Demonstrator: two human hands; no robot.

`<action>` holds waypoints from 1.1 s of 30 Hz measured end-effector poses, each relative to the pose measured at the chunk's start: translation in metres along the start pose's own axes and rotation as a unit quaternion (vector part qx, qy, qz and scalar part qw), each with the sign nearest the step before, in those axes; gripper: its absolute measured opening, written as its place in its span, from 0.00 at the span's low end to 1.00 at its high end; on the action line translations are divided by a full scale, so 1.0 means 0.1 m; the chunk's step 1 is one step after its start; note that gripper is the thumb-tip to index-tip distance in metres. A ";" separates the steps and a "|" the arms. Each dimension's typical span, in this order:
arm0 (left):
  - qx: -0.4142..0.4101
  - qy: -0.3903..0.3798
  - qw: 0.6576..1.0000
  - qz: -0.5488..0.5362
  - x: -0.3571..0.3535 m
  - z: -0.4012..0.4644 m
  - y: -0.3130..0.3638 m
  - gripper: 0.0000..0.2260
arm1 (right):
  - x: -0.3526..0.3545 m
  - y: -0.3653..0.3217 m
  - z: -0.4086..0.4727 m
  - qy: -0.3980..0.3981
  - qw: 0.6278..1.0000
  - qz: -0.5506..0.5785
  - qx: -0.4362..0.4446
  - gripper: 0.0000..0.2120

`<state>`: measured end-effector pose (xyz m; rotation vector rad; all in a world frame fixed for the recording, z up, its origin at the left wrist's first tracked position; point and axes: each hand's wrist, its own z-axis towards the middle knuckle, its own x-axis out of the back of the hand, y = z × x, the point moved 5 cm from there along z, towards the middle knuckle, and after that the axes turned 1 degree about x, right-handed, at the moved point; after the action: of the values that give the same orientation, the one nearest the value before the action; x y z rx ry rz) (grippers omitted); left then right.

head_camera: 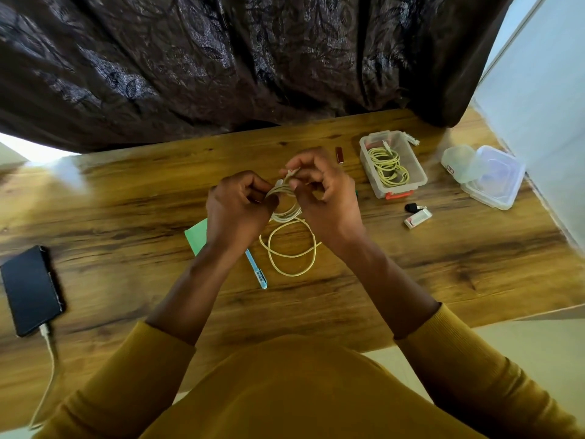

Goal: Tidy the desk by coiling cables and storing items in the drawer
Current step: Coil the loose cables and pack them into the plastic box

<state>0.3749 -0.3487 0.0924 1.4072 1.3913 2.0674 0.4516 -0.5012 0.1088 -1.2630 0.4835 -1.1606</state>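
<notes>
I see the clear bin (419,177) holding a coiled yellow cable (387,166), while left of it my left hand (235,210) and right hand (323,188) pinch the white cable (291,245) over the bench (126,198).

The person wears a mustard-yellow long-sleeved top of fine ribbed knit; the ribbing shows as thin parallel lines running along the right sleeve (474,369). The same cloth covers the chest (294,391) at the bottom of the view, smooth and plain, with no print, buttons or seams visible. Both sleeves are pushed up, the left sleeve (126,375) ending in a soft rolled edge partway up the forearm and the right one in a similar edge, so both forearms are bare. The left hand (235,210) and right hand (323,191) are bare, with short nails; no rings, watch or bracelets show.
</notes>
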 end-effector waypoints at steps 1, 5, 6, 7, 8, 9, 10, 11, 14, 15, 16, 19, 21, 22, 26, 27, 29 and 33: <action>0.000 0.003 1.000 -0.006 0.00 0.00 0.01 0.05 | 0.01 -0.01 0.00 0.000 1.000 0.015 -0.003 0.15; -0.006 0.009 0.999 -0.031 0.02 0.01 0.08 0.05 | 0.05 0.01 0.01 -0.010 0.999 0.042 -0.006 0.16; -0.008 0.003 0.999 -0.038 0.02 0.01 0.08 0.05 | 0.06 0.02 0.02 -0.017 0.999 0.044 0.001 0.14; -0.012 -0.004 0.999 -0.044 0.01 0.01 0.09 0.05 | 0.07 0.04 0.03 -0.025 0.999 0.047 0.007 0.12; -0.017 -0.010 0.999 -0.049 0.01 0.01 0.10 0.05 | 0.08 0.05 0.03 -0.034 0.998 0.054 0.009 0.11; -0.023 -0.012 0.998 -0.050 0.01 0.00 0.11 0.05 | 0.08 0.06 0.04 -0.043 0.997 0.062 0.007 0.10; -0.030 -0.013 0.998 -0.050 0.00 0.00 0.12 0.05 | 0.07 0.07 0.04 -0.049 0.996 0.069 0.005 0.10; -0.037 -0.013 0.998 -0.049 0.00 -0.01 0.14 0.05 | 0.06 0.08 0.04 -0.051 0.996 0.069 0.006 0.10; -0.054 -0.019 0.997 -0.042 -0.01 -0.02 0.17 0.05 | 0.02 0.11 0.04 -0.042 0.998 0.048 0.018 0.08; -0.061 -0.020 0.997 -0.039 -0.01 -0.02 0.18 0.05 | 0.01 0.13 0.04 -0.037 0.998 0.051 0.008 0.08; -0.068 -0.022 0.997 -0.039 -0.01 -0.03 0.19 0.05 | 0.02 0.16 0.04 -0.030 0.997 0.064 -0.013 0.09; -0.083 -0.031 0.995 -0.055 -0.02 -0.05 0.21 0.06 | 0.05 0.22 0.05 -0.017 0.994 0.097 -0.057 0.12; -0.085 -0.029 0.994 -0.061 -0.01 -0.05 0.22 0.07 | 0.06 0.21 0.05 -0.027 0.993 0.102 -0.061 0.13; -0.085 -0.027 0.994 -0.061 0.00 -0.05 0.23 0.07 | 0.06 0.20 0.05 -0.033 0.993 0.100 -0.059 0.13; -0.071 -0.023 0.994 -0.079 0.01 -0.02 0.22 0.09 | 0.06 0.17 0.04 -0.058 0.995 0.076 -0.023 0.16; -0.065 -0.021 0.994 -0.085 0.01 -0.02 0.22 0.10 | 0.05 0.17 0.05 -0.069 0.994 0.078 -0.014 0.18; -0.052 -0.019 0.994 -0.097 0.02 -0.01 0.21 0.14 | 0.04 0.17 0.06 -0.083 0.993 0.079 -0.003 0.19; -0.022 -0.043 0.990 -0.133 0.04 0.01 0.18 0.28 | 0.03 0.19 0.08 -0.089 0.994 0.071 0.003 0.18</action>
<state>0.3789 -0.3543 0.1095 1.2046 1.4041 1.8346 0.4676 -0.5024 0.0949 -1.2928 0.4298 -0.9214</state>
